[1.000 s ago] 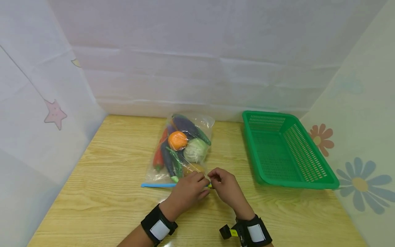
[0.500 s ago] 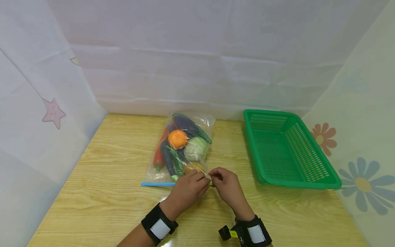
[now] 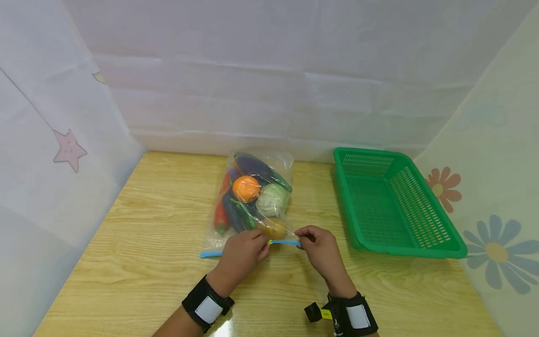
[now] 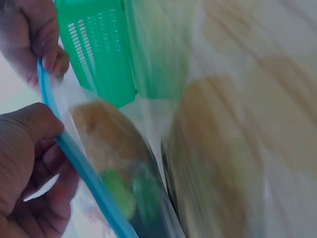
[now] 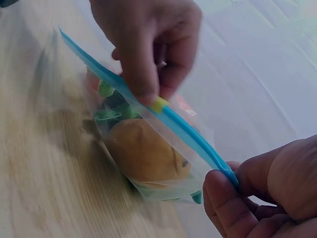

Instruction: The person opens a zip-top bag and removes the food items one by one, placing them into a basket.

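Observation:
A clear zip bag of vegetables and fruit lies on the table, its blue zip strip toward the person. Inside show an orange, a pale green cabbage, dark eggplants, red peppers and a brown potato-like thing. My left hand pinches the strip at its small yellow zip slider, which its fingers partly cover. At the strip's right end, my right hand grips the corner between thumb and fingers. The strip stretches between both hands, its near edge lifted in the wrist views.
To the right of the bag stands a green plastic basket with perforated walls and nothing visible in it. The wood-grain table reaches white cloth walls at the back and sides.
The left hand has slid left along the strip with the yellow slider, away from the right hand. My right hand shifted slightly right, and blue strip now shows between them.

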Motion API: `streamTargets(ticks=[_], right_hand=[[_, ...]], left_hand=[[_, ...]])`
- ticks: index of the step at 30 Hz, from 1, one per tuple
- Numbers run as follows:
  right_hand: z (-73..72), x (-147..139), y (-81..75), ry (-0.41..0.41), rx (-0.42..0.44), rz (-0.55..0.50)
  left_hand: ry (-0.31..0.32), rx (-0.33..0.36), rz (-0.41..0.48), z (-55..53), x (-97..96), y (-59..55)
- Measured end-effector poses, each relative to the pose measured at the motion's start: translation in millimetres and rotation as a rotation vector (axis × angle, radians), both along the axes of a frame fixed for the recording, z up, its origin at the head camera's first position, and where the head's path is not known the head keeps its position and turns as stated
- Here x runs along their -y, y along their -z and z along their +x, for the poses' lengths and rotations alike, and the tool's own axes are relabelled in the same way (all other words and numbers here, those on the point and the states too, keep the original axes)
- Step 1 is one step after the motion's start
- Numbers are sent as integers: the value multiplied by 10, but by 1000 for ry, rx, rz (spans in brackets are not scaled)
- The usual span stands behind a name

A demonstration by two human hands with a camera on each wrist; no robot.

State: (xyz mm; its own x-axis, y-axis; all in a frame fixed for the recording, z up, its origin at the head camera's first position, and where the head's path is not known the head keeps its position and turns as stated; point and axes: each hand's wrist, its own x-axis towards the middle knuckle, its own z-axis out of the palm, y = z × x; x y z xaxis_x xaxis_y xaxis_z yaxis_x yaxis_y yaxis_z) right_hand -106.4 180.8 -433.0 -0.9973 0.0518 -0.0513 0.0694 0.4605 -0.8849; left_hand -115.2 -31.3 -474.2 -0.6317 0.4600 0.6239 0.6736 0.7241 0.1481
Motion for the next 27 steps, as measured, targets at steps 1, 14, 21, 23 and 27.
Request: streamTargets(ticks=[1, 14, 21, 23, 27], right_hand=[[-7, -12, -5, 8, 4, -3], [-105, -155, 24, 68, 61, -227], [-142, -192, 29, 81, 90, -291], [-143, -198, 32, 83, 94, -311], [-149, -225, 48, 81, 103, -357]], left_hand=[[-14, 4, 6, 2, 34, 3], [-190, 323, 86, 55, 554, -75], [-245, 416, 65, 99, 745, -295], [-250, 423, 53, 121, 769, -338], [-233, 446, 44, 182, 807, -425]])
